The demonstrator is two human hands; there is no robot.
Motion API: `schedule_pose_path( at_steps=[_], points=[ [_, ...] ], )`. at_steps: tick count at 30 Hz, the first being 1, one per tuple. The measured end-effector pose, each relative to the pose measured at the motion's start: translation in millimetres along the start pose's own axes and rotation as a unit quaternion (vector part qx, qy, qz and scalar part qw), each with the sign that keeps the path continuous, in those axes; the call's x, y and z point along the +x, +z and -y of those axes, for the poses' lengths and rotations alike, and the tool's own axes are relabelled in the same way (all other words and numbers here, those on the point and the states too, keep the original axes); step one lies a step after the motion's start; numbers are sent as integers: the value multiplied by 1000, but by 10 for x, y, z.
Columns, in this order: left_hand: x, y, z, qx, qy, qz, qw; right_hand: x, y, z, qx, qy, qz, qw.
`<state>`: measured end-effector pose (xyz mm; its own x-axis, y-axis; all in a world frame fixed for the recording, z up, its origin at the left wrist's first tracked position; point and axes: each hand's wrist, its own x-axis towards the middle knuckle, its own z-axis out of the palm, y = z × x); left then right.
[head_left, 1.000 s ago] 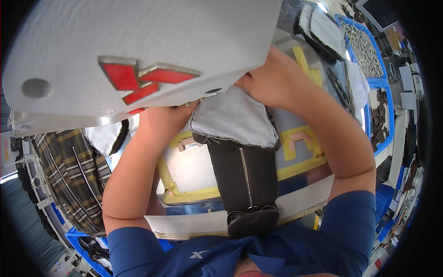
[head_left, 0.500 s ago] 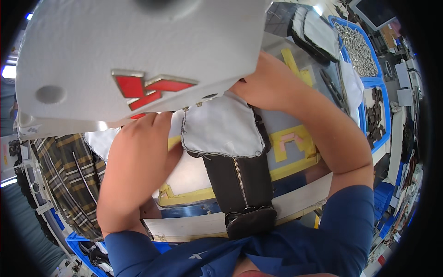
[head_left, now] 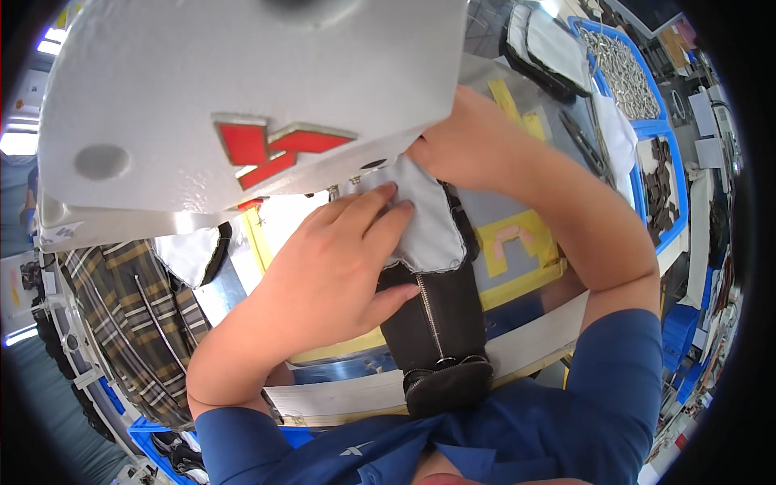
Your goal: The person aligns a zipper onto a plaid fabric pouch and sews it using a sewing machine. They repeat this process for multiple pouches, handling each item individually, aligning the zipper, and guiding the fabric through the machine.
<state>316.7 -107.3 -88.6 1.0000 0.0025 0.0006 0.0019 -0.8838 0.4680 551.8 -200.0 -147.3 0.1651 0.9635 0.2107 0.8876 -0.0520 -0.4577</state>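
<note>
A black fabric bag piece (head_left: 443, 307) with a metal zipper down its middle lies below the machine head. Its upper part carries a white-lined panel (head_left: 432, 230) with a rough stitched edge. My left hand (head_left: 331, 259) lies open over the left side of this panel, fingers stretched and thumb near the zipper. At the panel's upper right, my right hand (head_left: 465, 145) is curled closed at its edge; the machine hides some of its fingertips. The big grey sewing machine head (head_left: 162, 105) with a red emblem covers the upper left and hides the needle area.
Yellow tape (head_left: 517, 279) marks the work plate. Beside my left arm are plaid fabric pieces (head_left: 133, 315) and another white-lined piece (head_left: 190, 252). Tweezers (head_left: 582, 141) lie at right, near stacked white-lined pieces (head_left: 550, 48) and blue trays (head_left: 675, 230) of metal hardware and brown parts.
My left hand has moved right from beside the panel onto it, with its fingers spread. My right hand stays at the upper edge. A white-lined piece at left is now more exposed.
</note>
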Motion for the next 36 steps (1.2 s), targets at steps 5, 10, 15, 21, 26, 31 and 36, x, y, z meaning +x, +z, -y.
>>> schedule_pose_path(
  at_steps=[5, 10, 15, 21, 26, 31, 36],
  points=[
    [21, -32, -10, 8, 0, 33, 999, 13, 16, -23, -22, -2, 11, 1000],
    [-14, -71, -26, 32, -10, 52, 998, 63, 23, 110, 18, 19, 18, 999],
    [-54, -113, -57, 60, -26, 72, 995, 93, 68, 219, 37, 39, 17, 998],
    [-68, -152, -75, 69, -25, 86, 994, 83, 1, 241, 52, 40, 12, 998],
    [-77, -134, -67, 79, -19, 90, 993, 41, 9, 162, 25, -16, -16, 999],
    [-105, -65, -48, 113, -11, 81, 990, 75, 12, 204, 23, -65, -37, 997],
    [-112, -68, -65, 114, -16, 97, 989, 76, -47, 312, 43, -7, 2, 999]
  ],
)
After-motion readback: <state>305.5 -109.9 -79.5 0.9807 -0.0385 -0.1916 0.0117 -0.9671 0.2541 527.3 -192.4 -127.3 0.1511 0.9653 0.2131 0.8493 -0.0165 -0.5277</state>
